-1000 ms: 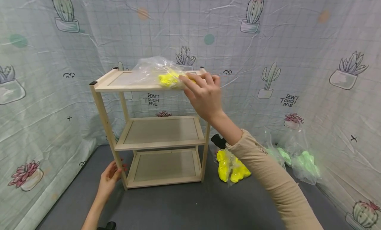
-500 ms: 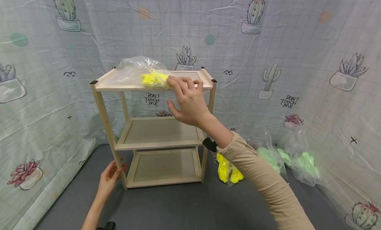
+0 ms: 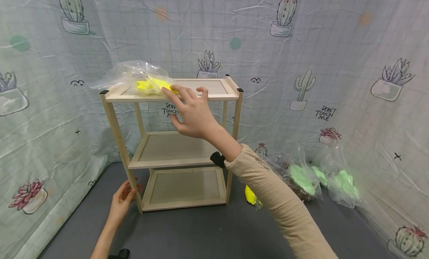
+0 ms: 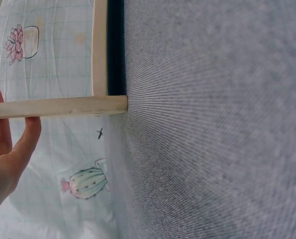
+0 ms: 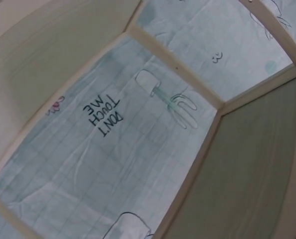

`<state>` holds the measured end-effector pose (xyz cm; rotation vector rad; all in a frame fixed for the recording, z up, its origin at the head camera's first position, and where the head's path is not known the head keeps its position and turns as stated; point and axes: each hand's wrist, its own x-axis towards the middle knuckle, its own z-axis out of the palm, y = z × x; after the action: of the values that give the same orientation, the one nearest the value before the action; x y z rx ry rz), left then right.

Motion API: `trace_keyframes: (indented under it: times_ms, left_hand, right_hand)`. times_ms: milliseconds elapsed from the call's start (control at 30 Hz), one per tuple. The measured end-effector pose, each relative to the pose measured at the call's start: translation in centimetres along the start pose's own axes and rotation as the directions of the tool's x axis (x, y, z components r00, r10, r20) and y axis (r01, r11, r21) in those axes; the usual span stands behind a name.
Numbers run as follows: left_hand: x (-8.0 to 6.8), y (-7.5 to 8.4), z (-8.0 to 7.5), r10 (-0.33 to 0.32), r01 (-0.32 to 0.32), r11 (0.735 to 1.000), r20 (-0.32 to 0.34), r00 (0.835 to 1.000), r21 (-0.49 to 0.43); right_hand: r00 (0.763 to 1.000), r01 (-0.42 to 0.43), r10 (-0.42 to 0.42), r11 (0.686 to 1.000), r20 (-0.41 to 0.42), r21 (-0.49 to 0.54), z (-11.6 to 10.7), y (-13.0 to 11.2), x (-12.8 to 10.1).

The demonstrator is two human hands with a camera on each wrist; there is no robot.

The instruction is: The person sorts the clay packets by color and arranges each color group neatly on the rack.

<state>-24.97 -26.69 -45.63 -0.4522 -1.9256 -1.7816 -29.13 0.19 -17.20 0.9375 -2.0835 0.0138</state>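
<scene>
A three-tier wooden shelf rack point(image 3: 181, 164) stands on the dark grey surface. On its top tier, toward the left, lies a clear plastic bag with bright yellow contents point(image 3: 149, 86). My right hand point(image 3: 196, 112) touches the bag's right end with outstretched fingertips, its thumb held apart below the top tier's front edge. The right wrist view shows the rack's tiers and the curtain behind, not the bag. Low on the rack's front left leg point(image 4: 63, 106), my left hand point(image 3: 122, 199) holds the post between thumb and fingers.
To the right of the rack lie another bag with yellow contents point(image 3: 249, 195), partly behind the right sleeve, and several clear bags with pale green contents point(image 3: 345, 184). A cactus-print curtain point(image 3: 254, 39) encloses the back and sides.
My right hand has slid the yellow bag leftward along the top tier, so its loose plastic now reaches past the left end. My left hand stays at the leg.
</scene>
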Motion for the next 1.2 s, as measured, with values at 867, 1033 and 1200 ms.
trace_keyframes:
  times_ms: [867, 1033, 1200]
  left_hand:
    - [0.2, 0.3, -0.6, -0.013, 0.016, 0.999, 0.074, 0.997, -0.048]
    - [0.0, 0.1, -0.5, -0.007, 0.008, 1.000, 0.056, 0.998, -0.009]
    - [0.0, 0.1, -0.4, -0.008, 0.008, 1.000, 0.029, 1.000, 0.006]
  right_hand:
    - [0.985, -0.030, 0.043, 0.996, 0.167, -0.082, 0.0, -1.7, 1.6]
    - [0.988, -0.006, 0.010, 1.000, 0.156, -0.026, -0.1, -1.4, 1.1]
    - [0.995, 0.000, 0.000, 1.000, 0.100, 0.004, -0.5, -0.8, -0.5]
